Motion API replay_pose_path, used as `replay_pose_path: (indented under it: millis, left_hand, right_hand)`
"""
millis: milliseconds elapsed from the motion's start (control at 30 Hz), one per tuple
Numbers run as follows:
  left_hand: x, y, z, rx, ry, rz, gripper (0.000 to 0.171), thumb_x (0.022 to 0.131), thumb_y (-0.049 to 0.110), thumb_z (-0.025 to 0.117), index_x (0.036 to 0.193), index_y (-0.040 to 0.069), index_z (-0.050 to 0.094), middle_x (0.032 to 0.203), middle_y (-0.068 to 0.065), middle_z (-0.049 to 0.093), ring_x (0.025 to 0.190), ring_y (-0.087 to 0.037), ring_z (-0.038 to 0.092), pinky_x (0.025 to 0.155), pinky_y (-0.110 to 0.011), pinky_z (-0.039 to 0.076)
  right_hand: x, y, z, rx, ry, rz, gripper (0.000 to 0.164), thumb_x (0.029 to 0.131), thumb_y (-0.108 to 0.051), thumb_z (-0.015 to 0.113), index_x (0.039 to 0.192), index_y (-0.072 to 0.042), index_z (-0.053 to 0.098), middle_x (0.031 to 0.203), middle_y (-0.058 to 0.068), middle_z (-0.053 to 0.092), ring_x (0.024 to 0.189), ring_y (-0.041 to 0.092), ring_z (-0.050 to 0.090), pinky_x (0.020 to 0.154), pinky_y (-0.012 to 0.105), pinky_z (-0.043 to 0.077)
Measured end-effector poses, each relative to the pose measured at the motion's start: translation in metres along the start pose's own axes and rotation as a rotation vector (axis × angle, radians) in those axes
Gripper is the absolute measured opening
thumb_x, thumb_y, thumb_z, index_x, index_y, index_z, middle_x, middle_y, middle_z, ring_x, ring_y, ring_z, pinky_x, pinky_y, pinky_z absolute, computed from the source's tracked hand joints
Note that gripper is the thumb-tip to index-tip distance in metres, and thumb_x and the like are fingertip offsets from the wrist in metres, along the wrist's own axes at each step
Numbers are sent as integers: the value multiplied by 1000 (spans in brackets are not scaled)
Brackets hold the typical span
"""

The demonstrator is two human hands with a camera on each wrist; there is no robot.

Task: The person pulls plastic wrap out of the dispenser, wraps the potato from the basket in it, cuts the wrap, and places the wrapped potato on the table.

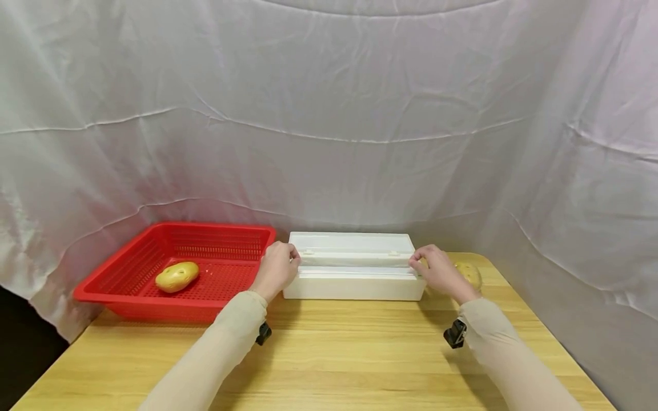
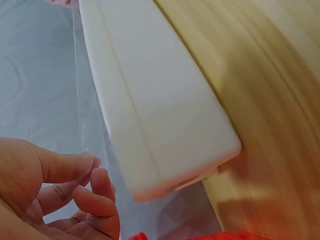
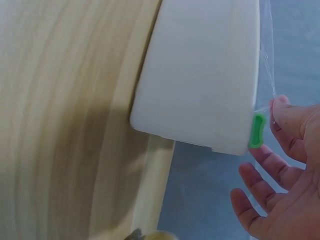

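A white cling film dispenser box [image 1: 354, 285] stands on the wooden table with its lid [image 1: 352, 242] raised at the back. Clear cling film [image 2: 86, 112] stretches along its top edge between both hands. At the box's left end my left hand [image 1: 277, 267] pinches one corner of the film between thumb and forefinger. My right hand [image 1: 437, 271] pinches the other corner at the right end, its remaining fingers spread in the right wrist view. Close to those fingers, a green slider [image 3: 257, 131] sits on the box's edge.
To the left is a red plastic basket [image 1: 149, 299] with a yellow potato [image 1: 177, 277] inside. Another potato [image 1: 469, 275] lies on the table [image 1: 349, 354] behind my right wrist, partly hidden. A grey-white curtain [image 1: 349, 131] hangs behind and at the sides.
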State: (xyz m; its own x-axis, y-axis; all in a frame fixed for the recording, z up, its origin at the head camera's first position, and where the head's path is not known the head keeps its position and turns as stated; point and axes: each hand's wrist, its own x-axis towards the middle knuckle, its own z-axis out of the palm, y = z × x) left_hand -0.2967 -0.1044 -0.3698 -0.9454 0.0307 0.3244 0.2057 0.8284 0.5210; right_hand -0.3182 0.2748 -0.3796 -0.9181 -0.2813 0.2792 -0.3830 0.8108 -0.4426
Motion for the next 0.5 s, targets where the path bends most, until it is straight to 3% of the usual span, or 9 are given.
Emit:
replay_pose_path:
  millis: [500]
  left_hand:
    - [9,-1,-14,-41,-13,-16,11,99,9,72,91,4,78,102,-16,72,99,-34,64,94,-50,56]
  right_hand:
    - [6,-6,-16,8,-44,-10,18,109,-14,61,102,-1,70,133,34,62,130,56,52,109,71,43]
